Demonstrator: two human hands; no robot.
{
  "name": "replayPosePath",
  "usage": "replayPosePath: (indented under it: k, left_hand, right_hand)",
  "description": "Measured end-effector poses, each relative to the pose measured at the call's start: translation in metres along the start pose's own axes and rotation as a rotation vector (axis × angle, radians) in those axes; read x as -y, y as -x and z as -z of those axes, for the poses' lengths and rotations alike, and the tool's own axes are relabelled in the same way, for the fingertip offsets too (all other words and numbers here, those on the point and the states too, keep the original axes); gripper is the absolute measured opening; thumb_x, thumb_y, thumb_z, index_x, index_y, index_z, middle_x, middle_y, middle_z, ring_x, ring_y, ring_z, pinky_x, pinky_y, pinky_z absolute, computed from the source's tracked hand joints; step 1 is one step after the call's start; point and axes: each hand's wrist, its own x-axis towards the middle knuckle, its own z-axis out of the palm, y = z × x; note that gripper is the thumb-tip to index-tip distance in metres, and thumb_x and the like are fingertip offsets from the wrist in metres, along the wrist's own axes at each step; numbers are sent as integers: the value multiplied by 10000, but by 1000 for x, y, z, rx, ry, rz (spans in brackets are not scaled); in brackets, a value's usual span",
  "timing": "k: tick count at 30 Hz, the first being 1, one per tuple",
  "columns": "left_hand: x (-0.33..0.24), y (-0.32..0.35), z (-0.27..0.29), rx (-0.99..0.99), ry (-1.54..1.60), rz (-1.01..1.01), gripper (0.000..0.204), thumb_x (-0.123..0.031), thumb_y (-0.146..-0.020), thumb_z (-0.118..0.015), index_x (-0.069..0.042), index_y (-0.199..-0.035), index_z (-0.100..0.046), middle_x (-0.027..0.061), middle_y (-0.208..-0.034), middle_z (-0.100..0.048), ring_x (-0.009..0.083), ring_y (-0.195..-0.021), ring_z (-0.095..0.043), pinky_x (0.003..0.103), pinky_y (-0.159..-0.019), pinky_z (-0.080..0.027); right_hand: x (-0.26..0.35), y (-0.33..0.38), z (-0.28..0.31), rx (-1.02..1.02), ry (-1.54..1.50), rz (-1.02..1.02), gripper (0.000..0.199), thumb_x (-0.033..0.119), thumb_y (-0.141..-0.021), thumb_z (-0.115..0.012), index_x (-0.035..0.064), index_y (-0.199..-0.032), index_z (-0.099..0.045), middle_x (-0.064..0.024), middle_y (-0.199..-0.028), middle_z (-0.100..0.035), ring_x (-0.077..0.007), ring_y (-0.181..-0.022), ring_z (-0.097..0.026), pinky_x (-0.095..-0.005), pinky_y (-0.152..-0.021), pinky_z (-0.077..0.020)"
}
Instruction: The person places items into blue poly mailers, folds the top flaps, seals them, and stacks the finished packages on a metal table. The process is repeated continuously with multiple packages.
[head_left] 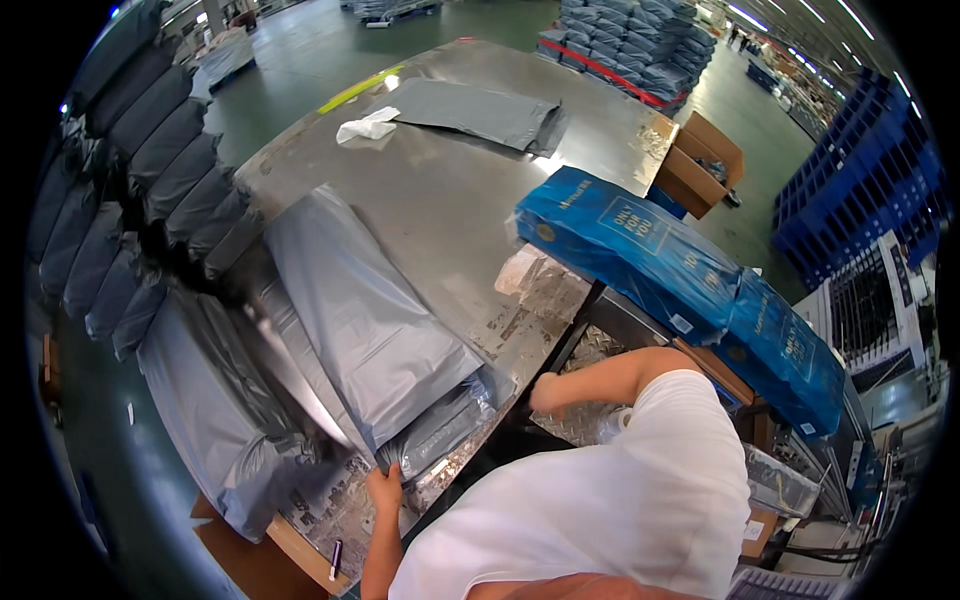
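A large grey plastic mailing bag (360,320) lies on the metal table (450,240), its mouth toward me. Through that mouth shows clear, shiny wrapped content (445,435). My left hand (384,488) is closed on the bag's near left corner, at the table's front edge. To the right, my right hand (546,394) is by the same edge, apart from the bag, with its fingers mostly hidden. Beside the bag on the left rests another filled grey bag (215,400). A flat grey bag (470,112) lies at the table's far side.
Stacked grey bags (165,140) rise at the left. Long blue wrapped packages (640,250) lie along the right side. A white crumpled sheet (368,127) lies far back, and a dark pen (336,560) near front left. A cardboard box (700,165) and blue pallets (860,185) stand beyond.
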Motion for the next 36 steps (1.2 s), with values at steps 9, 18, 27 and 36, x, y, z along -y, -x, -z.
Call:
replayPosePath:
  k: [9,18,27,36]
  left_hand:
    - [13,1,-22,59,882,315,130,-98,-779,-630,5,-754,-554,62,-681,-559,142,-521,-531,257,-427,-469]
    - [13,20,5,132,1085,438,78,-3,-783,-594,19,-734,-537,93,-680,-582,174,-583,-595,234,-505,-487]
    - [5,14,19,314,939,179,143,-26,-833,-473,46,-819,-596,92,-758,-620,151,-687,-600,255,-653,-487]
    - [19,14,14,331,860,27,136,-30,-846,-492,34,-767,-582,54,-762,-625,79,-671,-548,201,-608,-437]
  right_hand:
    - [51,-182,98,-1024,-211,-186,351,356,-758,-484,93,-932,-640,-118,-1009,-615,-301,-917,-573,-400,-776,-455]
    - [72,-95,2,-1178,-236,-237,451,275,-760,-588,41,-1134,-497,-149,-1209,-446,-312,-1117,-431,-453,-935,-338]
    - [183,-140,74,-1201,-1164,192,45,18,-795,-536,40,-834,-531,-79,-743,-560,-203,-732,-589,-303,-610,-487]
    - [198,-84,62,-1281,-1077,152,243,123,-724,-673,15,-930,-603,-84,-845,-550,-174,-698,-515,-267,-635,-431]
